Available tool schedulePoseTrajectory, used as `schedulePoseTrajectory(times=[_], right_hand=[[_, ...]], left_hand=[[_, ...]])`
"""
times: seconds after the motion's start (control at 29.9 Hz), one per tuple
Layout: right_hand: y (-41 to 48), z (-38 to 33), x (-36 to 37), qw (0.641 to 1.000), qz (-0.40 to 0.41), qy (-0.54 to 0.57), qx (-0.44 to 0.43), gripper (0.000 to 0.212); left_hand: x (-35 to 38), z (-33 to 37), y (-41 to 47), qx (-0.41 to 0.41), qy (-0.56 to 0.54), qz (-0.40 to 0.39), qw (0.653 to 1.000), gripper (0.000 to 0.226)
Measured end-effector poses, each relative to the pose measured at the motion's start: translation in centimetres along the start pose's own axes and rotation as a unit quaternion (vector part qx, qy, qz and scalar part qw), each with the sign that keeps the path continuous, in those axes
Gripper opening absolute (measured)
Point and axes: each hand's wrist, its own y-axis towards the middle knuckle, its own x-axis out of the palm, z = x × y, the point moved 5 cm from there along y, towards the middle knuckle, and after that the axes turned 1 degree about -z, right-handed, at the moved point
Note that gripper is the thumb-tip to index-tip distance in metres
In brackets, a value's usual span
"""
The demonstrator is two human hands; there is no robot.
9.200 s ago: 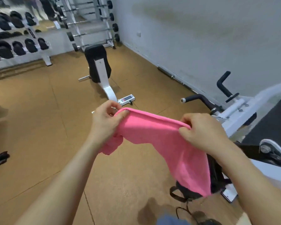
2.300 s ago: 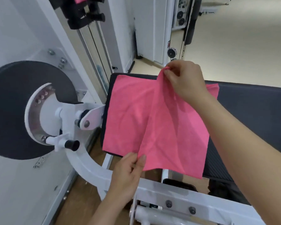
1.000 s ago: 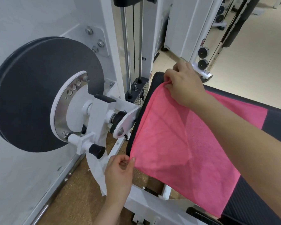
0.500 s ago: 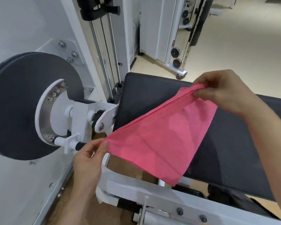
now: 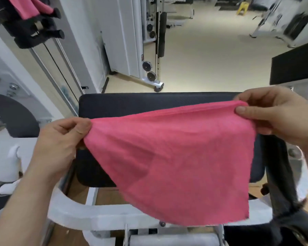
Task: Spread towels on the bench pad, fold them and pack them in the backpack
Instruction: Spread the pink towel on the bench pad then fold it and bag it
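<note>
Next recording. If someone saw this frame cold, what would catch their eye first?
The pink towel fills the middle of the view. It is stretched between the left hand and the right hand, which pinch its top corners. It hangs in front of the black bench pad. At the upper left, a smaller pink item sits on dark machine parts; what it is cannot be told.
</note>
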Motion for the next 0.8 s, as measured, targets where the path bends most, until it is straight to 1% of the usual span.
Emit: schedulePoseTrajectory(times=[0.03, 0.07, 0.13, 0.23, 0.33, 0.4, 0.5, 0.64, 0.74, 0.8], right_hand=[[0.4, 0.6, -0.1, 0.999, 0.026, -0.026, 0.005, 0.013], [1.0, 1.3, -0.1, 0.997, 0.047, -0.057, 0.007, 0.005], [2.6, 3.6, -0.1, 0.987, 0.093, -0.127, 0.018, 0.011], [5.9, 7.5, -0.4, 0.961, 0.157, -0.228, 0.026, 0.016], [8.8, 9.5, 0.4, 0.924, 0.173, -0.339, -0.025, 0.027], [10.0, 9.8, 0.7, 0.904, 0.175, -0.385, -0.056, 0.026], [11.3, 9.7, 0.3, 0.892, 0.181, -0.403, -0.094, 0.020], [12.8, 9.8, -0.2, 0.886, 0.174, -0.414, -0.115, 0.016], [13.4, 10.4, -0.1, 0.905, 0.160, -0.376, -0.120, 0.015], [13.6, 10.7, 0.0, 0.917, 0.144, -0.353, -0.115, 0.016]], left_hand=[[0.7, -0.4, 1.2, -0.005, 0.034, -0.008, 0.999, 0.017], [1.4, -1.0, 2.5, -0.003, 0.069, -0.015, 0.997, 0.021], [2.9, -2.5, 5.2, 0.001, 0.150, -0.023, 0.988, 0.024], [5.6, -4.1, 8.4, 0.017, 0.264, -0.040, 0.964, 0.014], [7.5, -5.1, 11.1, 0.041, 0.326, -0.041, 0.944, 0.019], [8.0, -5.5, 12.6, 0.052, 0.341, -0.024, 0.938, 0.019], [7.9, -5.5, 14.4, 0.061, 0.329, 0.014, 0.942, 0.017], [8.2, -5.3, 15.0, 0.105, 0.339, 0.018, 0.935, 0.017], [8.7, -5.8, 15.0, 0.139, 0.361, 0.004, 0.922, 0.018], [8.9, -5.9, 15.0, 0.173, 0.403, 0.004, 0.898, 0.018]])
